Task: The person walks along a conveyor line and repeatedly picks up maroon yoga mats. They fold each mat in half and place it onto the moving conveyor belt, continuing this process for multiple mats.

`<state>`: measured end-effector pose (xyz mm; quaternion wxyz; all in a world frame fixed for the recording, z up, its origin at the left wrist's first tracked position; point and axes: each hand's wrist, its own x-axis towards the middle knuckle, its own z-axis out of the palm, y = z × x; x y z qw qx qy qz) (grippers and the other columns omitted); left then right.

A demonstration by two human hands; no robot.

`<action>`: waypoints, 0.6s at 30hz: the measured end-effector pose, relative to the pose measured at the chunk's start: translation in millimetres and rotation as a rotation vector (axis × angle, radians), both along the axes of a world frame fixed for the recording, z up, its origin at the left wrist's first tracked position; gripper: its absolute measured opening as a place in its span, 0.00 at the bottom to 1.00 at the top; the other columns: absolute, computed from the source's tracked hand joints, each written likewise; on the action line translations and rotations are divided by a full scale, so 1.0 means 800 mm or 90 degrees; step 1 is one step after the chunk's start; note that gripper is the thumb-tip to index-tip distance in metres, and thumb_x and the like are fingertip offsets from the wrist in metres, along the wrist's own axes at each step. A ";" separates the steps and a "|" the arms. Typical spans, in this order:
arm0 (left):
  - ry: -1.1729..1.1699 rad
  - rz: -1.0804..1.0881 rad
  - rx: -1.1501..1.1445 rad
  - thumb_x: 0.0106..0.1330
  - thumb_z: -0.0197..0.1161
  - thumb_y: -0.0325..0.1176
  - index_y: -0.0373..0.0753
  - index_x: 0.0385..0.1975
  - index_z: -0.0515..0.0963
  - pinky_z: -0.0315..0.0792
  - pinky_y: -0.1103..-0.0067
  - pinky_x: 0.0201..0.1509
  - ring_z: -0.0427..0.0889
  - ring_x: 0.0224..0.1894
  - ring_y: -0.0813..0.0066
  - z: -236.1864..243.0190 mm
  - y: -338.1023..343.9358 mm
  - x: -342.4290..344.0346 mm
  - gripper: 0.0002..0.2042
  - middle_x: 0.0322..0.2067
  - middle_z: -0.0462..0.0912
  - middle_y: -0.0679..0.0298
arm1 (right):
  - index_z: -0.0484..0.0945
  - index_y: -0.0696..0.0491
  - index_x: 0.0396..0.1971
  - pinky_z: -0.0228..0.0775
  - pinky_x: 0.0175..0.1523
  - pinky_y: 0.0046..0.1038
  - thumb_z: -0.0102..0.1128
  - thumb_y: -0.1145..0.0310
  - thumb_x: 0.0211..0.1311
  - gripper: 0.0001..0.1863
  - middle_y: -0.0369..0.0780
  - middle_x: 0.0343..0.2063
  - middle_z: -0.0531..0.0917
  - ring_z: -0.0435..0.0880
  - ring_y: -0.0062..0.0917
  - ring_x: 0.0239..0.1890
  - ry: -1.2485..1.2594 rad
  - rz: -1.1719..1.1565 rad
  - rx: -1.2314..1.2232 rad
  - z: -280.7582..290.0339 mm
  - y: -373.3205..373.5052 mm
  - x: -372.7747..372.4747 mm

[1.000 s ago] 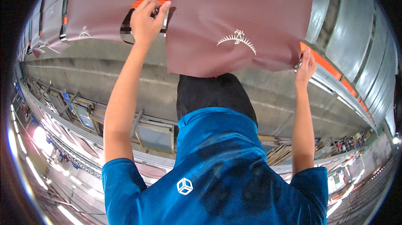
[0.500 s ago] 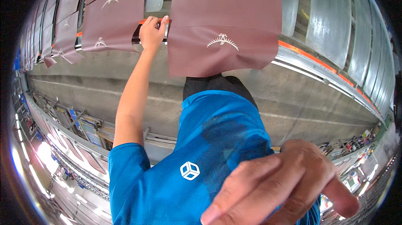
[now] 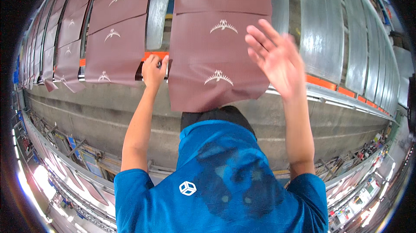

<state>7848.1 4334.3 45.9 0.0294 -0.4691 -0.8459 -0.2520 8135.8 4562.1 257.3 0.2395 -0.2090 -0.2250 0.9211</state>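
Note:
Straight in front of me, overlapping maroon sheets (image 3: 221, 44) with a pale winged emblem lie along a long panel, and the nearest one hangs over the table edge toward my waist. My left hand (image 3: 154, 71) is closed at the orange edge strip (image 3: 157, 55), just left of these sheets. A small dark bit shows between its thumb and fingers, but what it grips is hidden. My right hand (image 3: 277, 61), slightly blurred, is raised over the right border of the sheets with fingers stretched out and nothing in it.
More rows of maroon sheets (image 3: 117, 38) stretch away to the left, some corners drooping. Bare grey glossy panels (image 3: 320, 33) line the right side. A metal rail (image 3: 333, 98) runs along the near edge above a concrete floor (image 3: 86, 111). Clutter lines the floor's other side.
My right hand has swung up from close below the view to over the sheets, its fingers now extended. My left hand stays at the orange strip. The view has tilted, showing more of the table.

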 end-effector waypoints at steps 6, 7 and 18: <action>-0.013 -0.013 -0.011 0.61 0.63 0.41 0.36 0.20 0.71 0.63 0.67 0.32 0.71 0.27 0.57 0.008 0.006 -0.001 0.16 0.23 0.71 0.58 | 0.64 0.60 0.51 0.73 0.57 0.38 0.48 0.69 0.68 0.16 0.52 0.50 0.74 0.76 0.40 0.50 -0.145 -0.142 -0.158 -0.177 0.210 -0.115; -0.021 -0.015 -0.028 0.61 0.63 0.41 0.36 0.20 0.72 0.63 0.67 0.32 0.72 0.28 0.57 0.015 0.006 -0.002 0.15 0.24 0.72 0.58 | 0.64 0.60 0.51 0.73 0.56 0.38 0.47 0.69 0.67 0.16 0.52 0.49 0.74 0.76 0.40 0.50 -0.160 -0.172 -0.137 -0.184 0.240 -0.141; -0.097 -0.041 -0.117 0.58 0.63 0.38 0.40 0.24 0.74 0.61 0.69 0.35 0.72 0.32 0.62 0.027 0.011 -0.008 0.10 0.30 0.75 0.64 | 0.54 0.60 0.61 0.76 0.51 0.43 0.53 0.70 0.64 0.28 0.55 0.52 0.71 0.77 0.43 0.49 -0.281 -0.273 -0.108 -0.246 0.460 -0.353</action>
